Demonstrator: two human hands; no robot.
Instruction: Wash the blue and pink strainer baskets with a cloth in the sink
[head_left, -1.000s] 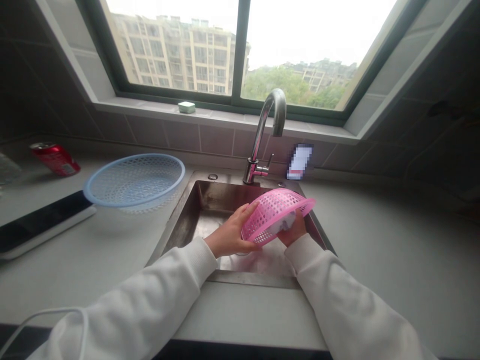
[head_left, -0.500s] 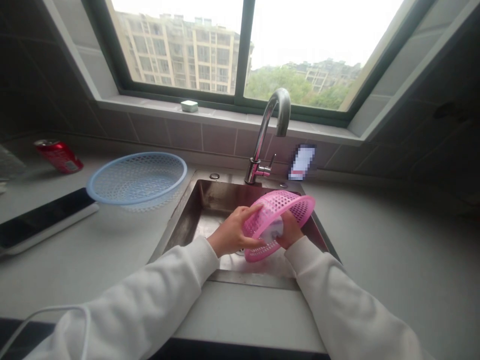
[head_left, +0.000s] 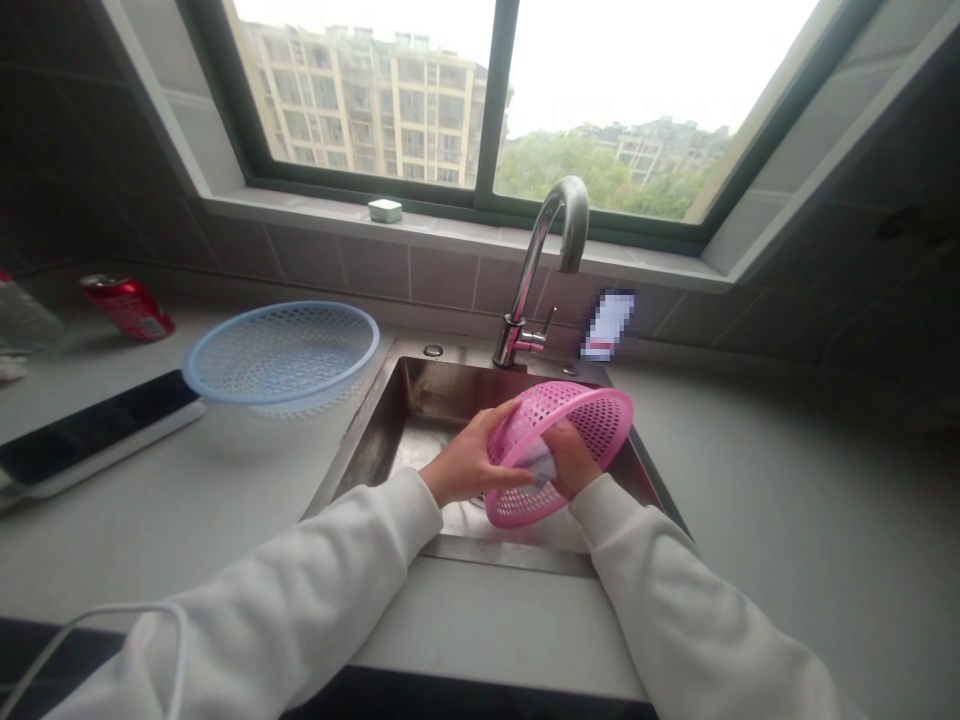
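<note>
Over the steel sink, my left hand (head_left: pixel 471 462) grips the near rim of a pink perforated plastic basket (head_left: pixel 596 420), which is held tilted on its side. My right hand (head_left: pixel 574 458) is pressed inside the basket's hollow, shut on a soft white pad (head_left: pixel 538 464), probably a sponge or cloth. Most of the pad is hidden by my fingers. White sleeves cover both forearms.
A pale blue perforated basket (head_left: pixel 281 352) rests at the sink's left, near a red drink can (head_left: pixel 127 306) and a dark flat device (head_left: pixel 94 428). A chrome faucet (head_left: pixel 541 280) rises behind the stainless sink (head_left: pixel 420 405). A white cable (head_left: pixel 97 635) lies near my left sleeve.
The pink basket has rotated, its far rim now higher and its lower rim nearer me. My right hand has closed further over the white pad, hiding more of it. The view has shifted slightly.
</note>
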